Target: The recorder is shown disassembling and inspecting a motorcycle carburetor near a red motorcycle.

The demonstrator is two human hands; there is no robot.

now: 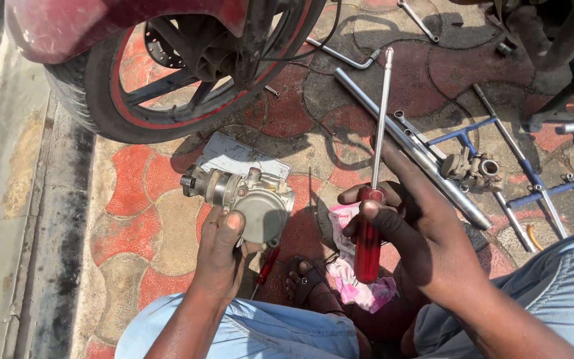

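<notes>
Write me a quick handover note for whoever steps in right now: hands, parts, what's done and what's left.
Left hand: grips the grey metal carburettor, held above the paving.
Right hand: holds the red-handled screwdriver, shaft up, tip off the part.
Nearby: second small carburettor body on the blue cross wrench, long metal tube, pink cloth, motorcycle wheel.
Done: carburettor is off the bike.
Left: screwdriver not yet applied to it.
</notes>
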